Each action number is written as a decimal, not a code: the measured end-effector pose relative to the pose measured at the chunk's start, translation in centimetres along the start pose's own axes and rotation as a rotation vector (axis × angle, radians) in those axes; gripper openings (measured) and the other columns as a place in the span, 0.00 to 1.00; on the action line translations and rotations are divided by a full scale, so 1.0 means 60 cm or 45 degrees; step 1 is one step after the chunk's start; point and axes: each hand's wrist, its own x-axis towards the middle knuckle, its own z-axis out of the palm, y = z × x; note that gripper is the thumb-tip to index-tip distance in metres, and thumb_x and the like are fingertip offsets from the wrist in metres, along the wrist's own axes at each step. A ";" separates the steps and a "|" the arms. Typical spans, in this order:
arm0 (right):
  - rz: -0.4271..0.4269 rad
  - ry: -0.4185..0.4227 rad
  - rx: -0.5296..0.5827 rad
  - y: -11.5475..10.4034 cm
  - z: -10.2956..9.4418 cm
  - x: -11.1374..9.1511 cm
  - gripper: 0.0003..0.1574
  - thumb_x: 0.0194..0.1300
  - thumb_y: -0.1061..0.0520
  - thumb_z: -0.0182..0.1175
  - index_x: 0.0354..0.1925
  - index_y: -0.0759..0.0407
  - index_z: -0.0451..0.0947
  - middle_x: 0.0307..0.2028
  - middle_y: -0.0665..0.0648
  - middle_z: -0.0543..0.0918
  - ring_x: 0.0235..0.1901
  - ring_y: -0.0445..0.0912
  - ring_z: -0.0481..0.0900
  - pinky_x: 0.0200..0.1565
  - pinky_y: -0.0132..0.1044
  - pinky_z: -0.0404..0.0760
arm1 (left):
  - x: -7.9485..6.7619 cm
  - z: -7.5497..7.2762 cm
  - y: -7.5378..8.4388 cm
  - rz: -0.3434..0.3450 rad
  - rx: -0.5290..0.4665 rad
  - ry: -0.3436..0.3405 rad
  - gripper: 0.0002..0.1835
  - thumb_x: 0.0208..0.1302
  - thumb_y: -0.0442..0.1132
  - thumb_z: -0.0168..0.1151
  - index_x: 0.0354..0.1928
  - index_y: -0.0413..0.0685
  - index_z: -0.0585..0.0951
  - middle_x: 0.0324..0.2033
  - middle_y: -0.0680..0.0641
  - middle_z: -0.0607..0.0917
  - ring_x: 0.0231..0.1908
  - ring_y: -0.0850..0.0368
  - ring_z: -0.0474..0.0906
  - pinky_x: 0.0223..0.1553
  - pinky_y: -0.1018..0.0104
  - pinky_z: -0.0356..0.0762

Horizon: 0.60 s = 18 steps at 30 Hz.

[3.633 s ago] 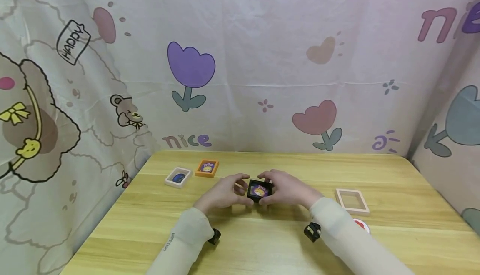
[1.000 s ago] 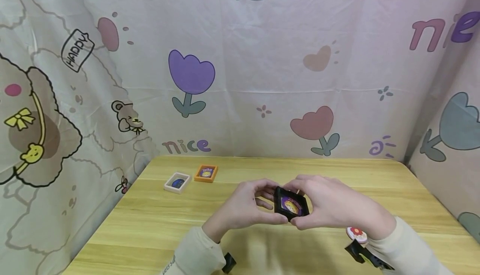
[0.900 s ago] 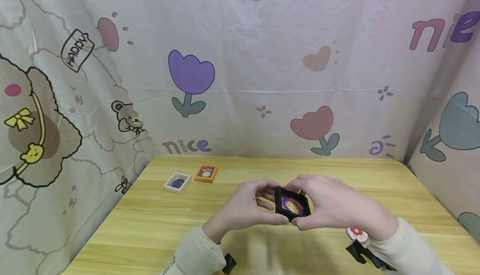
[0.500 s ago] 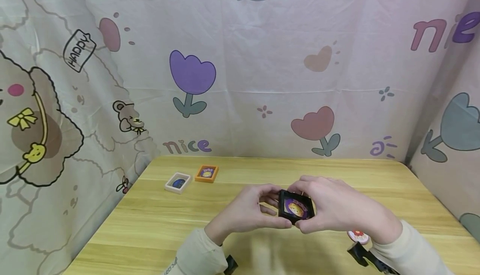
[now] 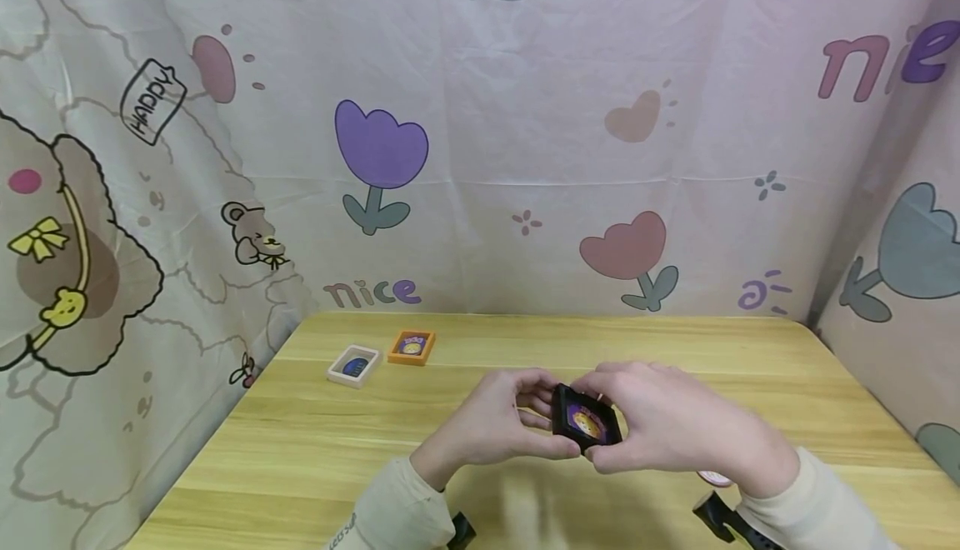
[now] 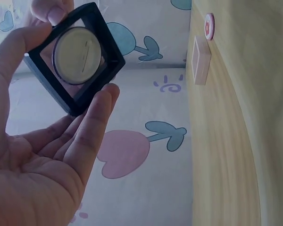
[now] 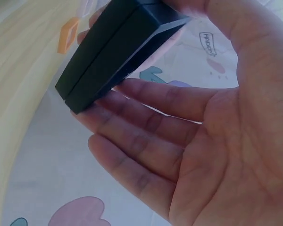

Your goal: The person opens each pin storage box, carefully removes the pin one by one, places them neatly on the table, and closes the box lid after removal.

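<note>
Black frame [image 7: 114, 54] held above the desk [image 5: 300, 450]
Left hand [image 5: 495, 422] and right hand [image 5: 671, 418], each grip clamped on its edges, a round badge [image 6: 78, 55] inside

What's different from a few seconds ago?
The black frame has moved nearer the person and to their right, and is now tilted above the table, gripped by the left hand and right hand. The white frame and orange frame stayed put.
</note>
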 end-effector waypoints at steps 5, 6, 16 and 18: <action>-0.080 -0.034 0.121 0.000 0.006 0.002 0.14 0.53 0.49 0.74 0.33 0.35 0.77 0.26 0.35 0.78 0.25 0.29 0.69 0.27 0.26 0.71 | 0.001 -0.005 -0.004 -0.007 0.005 -0.040 0.25 0.54 0.30 0.83 0.54 0.40 0.85 0.40 0.53 0.88 0.40 0.62 0.88 0.48 0.69 0.91; -0.092 -0.041 0.144 0.000 0.007 0.002 0.14 0.53 0.50 0.74 0.32 0.35 0.76 0.25 0.35 0.77 0.24 0.29 0.68 0.26 0.26 0.70 | 0.002 -0.006 -0.005 -0.008 0.008 -0.048 0.24 0.54 0.30 0.82 0.54 0.40 0.85 0.39 0.53 0.88 0.40 0.63 0.88 0.48 0.69 0.91; -0.103 -0.128 0.261 0.003 0.008 0.003 0.12 0.54 0.53 0.72 0.32 0.36 0.80 0.28 0.33 0.82 0.31 0.26 0.81 0.27 0.26 0.77 | 0.003 -0.008 -0.011 -0.013 0.019 -0.096 0.27 0.51 0.29 0.83 0.56 0.38 0.85 0.39 0.55 0.88 0.40 0.63 0.88 0.49 0.69 0.91; -0.107 -0.140 0.287 0.005 0.007 0.002 0.12 0.55 0.54 0.72 0.34 0.36 0.81 0.30 0.32 0.83 0.37 0.28 0.84 0.30 0.27 0.79 | 0.002 -0.009 -0.012 -0.012 0.011 -0.107 0.27 0.51 0.29 0.82 0.56 0.38 0.85 0.39 0.55 0.89 0.41 0.63 0.88 0.50 0.69 0.91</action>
